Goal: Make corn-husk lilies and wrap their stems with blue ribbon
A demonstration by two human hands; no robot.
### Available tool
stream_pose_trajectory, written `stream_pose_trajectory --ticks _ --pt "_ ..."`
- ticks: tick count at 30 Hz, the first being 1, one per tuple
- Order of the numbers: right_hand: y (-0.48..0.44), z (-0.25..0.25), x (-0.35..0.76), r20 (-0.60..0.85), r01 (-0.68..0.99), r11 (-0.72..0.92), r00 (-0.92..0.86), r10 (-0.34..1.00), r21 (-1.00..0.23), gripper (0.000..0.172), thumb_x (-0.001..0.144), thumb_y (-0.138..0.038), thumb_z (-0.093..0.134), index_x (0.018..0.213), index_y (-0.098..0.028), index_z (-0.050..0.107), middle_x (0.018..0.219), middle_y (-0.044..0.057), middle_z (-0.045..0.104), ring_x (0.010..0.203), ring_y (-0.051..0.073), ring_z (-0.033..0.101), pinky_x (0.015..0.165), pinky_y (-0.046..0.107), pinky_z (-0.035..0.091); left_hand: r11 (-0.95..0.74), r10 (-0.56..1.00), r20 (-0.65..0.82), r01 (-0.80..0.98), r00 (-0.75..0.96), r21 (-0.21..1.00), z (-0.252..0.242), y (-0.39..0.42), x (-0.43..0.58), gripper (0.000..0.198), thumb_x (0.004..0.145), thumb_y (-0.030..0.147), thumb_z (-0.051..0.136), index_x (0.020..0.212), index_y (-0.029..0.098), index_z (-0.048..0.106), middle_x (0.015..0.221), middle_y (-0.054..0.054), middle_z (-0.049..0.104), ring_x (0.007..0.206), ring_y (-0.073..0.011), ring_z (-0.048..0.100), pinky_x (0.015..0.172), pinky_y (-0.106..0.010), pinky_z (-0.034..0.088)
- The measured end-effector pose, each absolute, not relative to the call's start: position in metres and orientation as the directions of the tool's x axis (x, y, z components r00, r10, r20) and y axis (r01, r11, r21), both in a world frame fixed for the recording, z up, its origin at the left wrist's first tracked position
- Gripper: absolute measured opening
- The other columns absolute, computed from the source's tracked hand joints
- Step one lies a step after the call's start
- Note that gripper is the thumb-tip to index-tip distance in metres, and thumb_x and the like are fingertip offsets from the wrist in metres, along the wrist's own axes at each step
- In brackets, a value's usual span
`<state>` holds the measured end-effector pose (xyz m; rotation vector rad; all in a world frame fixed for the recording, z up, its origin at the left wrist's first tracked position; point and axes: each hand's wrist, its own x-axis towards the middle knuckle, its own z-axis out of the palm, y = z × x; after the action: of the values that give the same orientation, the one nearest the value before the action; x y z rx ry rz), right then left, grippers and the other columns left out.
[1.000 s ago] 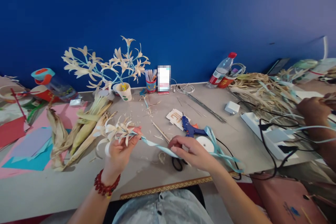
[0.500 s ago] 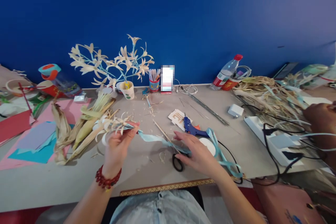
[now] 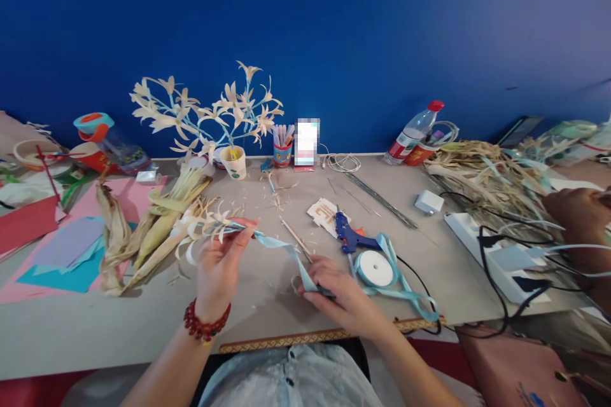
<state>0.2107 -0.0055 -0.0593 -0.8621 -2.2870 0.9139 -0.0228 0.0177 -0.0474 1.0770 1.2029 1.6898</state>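
My left hand (image 3: 220, 267), wearing a red bead bracelet, pinches the stem of a pale corn-husk flower (image 3: 214, 224). A light blue ribbon (image 3: 277, 241) runs from that stem down to the right hand. Low over the table, my right hand (image 3: 341, 296) is closed round the handles of a pair of scissors (image 3: 296, 238). Their blades point away, up and to the left; the handles are mostly hidden under my fingers. Just right of this hand lies a white ribbon spool (image 3: 376, 268) with loose blue loops. Behind it sits a blue glue gun (image 3: 351, 238).
Corn husks (image 3: 155, 238) and coloured paper (image 3: 67, 261) lie at left. A paper cup (image 3: 233, 164) of husk flowers stands at the back. Thin wires (image 3: 382, 200), a bottle (image 3: 413, 133) and a power strip (image 3: 491, 257) are rightward. Another person's hand (image 3: 577, 216) is at far right.
My right hand has closed round the scissors and shifted slightly down, uncovering the ribbon spool. The ribbon now slopes down to that hand. My left hand keeps its pinch on the flower stem.
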Motion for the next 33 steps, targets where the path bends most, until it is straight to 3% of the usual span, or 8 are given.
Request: stream_pose_trajectory --ticks 5,11,15,19,22,26,31,33 --pt "-0.022 -0.044 0.226 0.172 0.388 0.498 -0.629 0.758 -0.775 0.025 0.100 -0.029 0.038 0.097 -0.019 0.060 0.082 0.006 0.065 0.078 0.017 0.061 0.072 0.027 0.047 -0.277 0.915 0.277 0.043 -0.292 0.960 -0.048 0.020 -0.036 0.010 0.079 0.028 0.069 0.083 0.019 0.070 0.086 -0.004 0.070 0.095 -0.0243 0.067 0.092 -0.037 0.052" --pt "-0.025 -0.036 0.231 0.154 0.466 0.569 -0.667 0.729 -0.677 0.022 0.099 -0.026 0.038 0.097 -0.019 0.059 0.077 0.005 0.062 0.070 0.017 0.059 0.064 0.026 0.041 -0.324 0.881 0.279 -0.058 -0.381 0.944 -0.046 0.021 -0.036 0.008 0.080 0.028 0.068 0.083 0.021 0.069 0.085 -0.003 0.068 0.095 -0.0233 0.066 0.095 -0.040 0.052" --pt "-0.015 -0.049 0.233 0.058 0.555 0.369 -0.498 0.865 -0.746 0.027 0.101 -0.030 0.034 0.096 -0.020 0.059 0.069 0.002 0.063 0.063 0.016 0.060 0.062 0.025 0.043 -0.294 0.937 0.253 -0.152 -0.241 0.944 -0.042 0.018 -0.036 0.010 0.078 0.030 0.068 0.078 0.020 0.069 0.079 -0.003 0.066 0.088 -0.0228 0.066 0.095 -0.045 0.052" --pt "-0.010 -0.046 0.247 0.230 0.484 0.391 -0.359 0.905 -0.783 0.029 0.099 -0.031 0.036 0.089 -0.019 0.060 0.065 0.002 0.059 0.061 0.016 0.056 0.060 0.026 0.043 -0.215 0.963 0.217 0.033 -0.158 0.976 -0.043 0.017 -0.041 0.015 0.076 0.034 0.071 0.078 0.019 0.072 0.085 -0.006 0.071 0.090 -0.0249 0.067 0.091 -0.041 0.053" --pt "-0.014 -0.032 0.252 0.340 0.353 0.586 -0.556 0.759 -0.730 0.028 0.096 -0.029 0.041 0.078 -0.019 0.060 0.063 0.003 0.057 0.060 0.017 0.055 0.058 0.028 0.043 -0.231 0.917 0.271 0.165 -0.291 0.959 -0.048 0.018 -0.040 0.016 0.077 0.034 0.071 0.083 0.019 0.072 0.089 -0.006 0.072 0.091 -0.0242 0.067 0.090 -0.038 0.053" --pt "-0.021 -0.023 0.244 0.250 0.294 0.651 -0.754 0.608 -0.700 0.036 0.096 -0.042 0.040 0.080 -0.019 0.063 0.076 0.008 0.064 0.075 0.021 0.061 0.070 0.034 0.048 -0.325 0.857 0.327 0.075 -0.399 0.943 -0.055 0.017 -0.029 0.012 0.081 0.032 0.067 0.085 0.021 0.069 0.088 -0.003 0.070 0.092 -0.0224 0.068 0.090 -0.036 0.052" --pt "-0.032 -0.038 0.219 0.513 0.421 0.705 -0.488 0.706 -0.571 0.016 0.091 -0.020 0.053 0.103 -0.020 0.064 0.090 0.009 0.071 0.082 0.020 0.066 0.071 0.032 0.054 -0.215 0.929 0.215 0.034 -0.300 0.976 -0.054 0.008 -0.014 0.013 0.084 0.031 0.064 0.086 0.020 0.070 0.093 -0.004 0.071 0.099 -0.0233 0.066 0.091 -0.034 0.050" --pt "-0.034 -0.040 0.210 0.685 0.478 0.761 -0.369 0.627 -0.439 0.027 0.085 -0.010 0.058 0.109 -0.021 0.063 0.084 0.007 0.071 0.074 0.018 0.066 0.066 0.031 0.055 -0.178 0.947 0.182 0.039 -0.263 0.983 -0.051 0.005 -0.009 0.014 0.084 0.032 0.064 0.085 0.019 0.070 0.091 -0.005 0.072 0.098 -0.0236 0.067 0.089 -0.033 0.051"
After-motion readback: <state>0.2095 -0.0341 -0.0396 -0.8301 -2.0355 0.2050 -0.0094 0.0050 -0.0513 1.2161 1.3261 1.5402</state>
